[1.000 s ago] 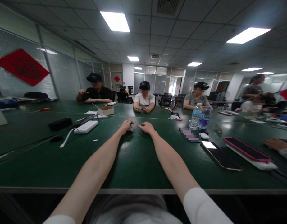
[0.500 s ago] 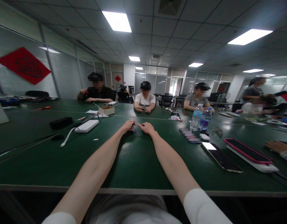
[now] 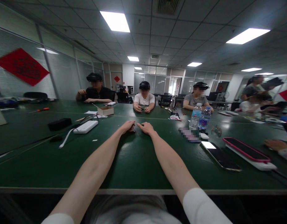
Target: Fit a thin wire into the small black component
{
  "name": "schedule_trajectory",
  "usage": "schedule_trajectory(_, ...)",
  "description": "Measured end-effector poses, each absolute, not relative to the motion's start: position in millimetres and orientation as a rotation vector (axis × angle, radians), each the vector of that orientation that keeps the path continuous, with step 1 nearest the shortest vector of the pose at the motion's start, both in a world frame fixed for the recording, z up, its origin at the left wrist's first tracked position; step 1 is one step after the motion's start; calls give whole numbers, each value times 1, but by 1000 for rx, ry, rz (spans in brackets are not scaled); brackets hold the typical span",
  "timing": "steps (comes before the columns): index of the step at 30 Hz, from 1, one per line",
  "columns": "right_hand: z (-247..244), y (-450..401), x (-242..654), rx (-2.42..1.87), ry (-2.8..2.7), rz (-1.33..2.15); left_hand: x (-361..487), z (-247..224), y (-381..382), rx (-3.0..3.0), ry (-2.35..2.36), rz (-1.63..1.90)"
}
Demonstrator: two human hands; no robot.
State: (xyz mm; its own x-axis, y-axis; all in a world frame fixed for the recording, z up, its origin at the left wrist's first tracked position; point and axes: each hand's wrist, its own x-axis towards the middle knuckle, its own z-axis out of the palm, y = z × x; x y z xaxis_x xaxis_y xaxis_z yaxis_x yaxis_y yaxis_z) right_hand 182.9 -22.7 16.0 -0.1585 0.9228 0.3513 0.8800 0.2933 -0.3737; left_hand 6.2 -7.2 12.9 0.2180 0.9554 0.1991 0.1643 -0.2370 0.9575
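We are curling our left hand over a small dark object, grip unclear | holding our right hand open, within reach

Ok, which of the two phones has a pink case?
The rightmost phone, lying on a white block; the other phone, further left, shows no pink.

Our bare arms reach out from 6 o'clock, our left arm slanting toward 1 o'clock and our right arm toward 11 o'clock. Our left hand curls palm-down; our right hand points its fingers back toward it, just apart.
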Motion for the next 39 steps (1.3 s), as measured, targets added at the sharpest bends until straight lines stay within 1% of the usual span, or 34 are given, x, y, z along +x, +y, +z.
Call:
schedule_trajectory(15, 20, -27, 183, -1611, -2026, 178, 8, 13, -7, 1582, 1117, 1126)
schedule_trajectory(27, 10, -12, 185, -1626, -2037, 120, 6, 9, -4, 1557, 1135, 1186)
schedule_trajectory(39, 14, -20, 182, -1643, -2038, 94, 4, 10, -8, 1578, 1138, 1234)
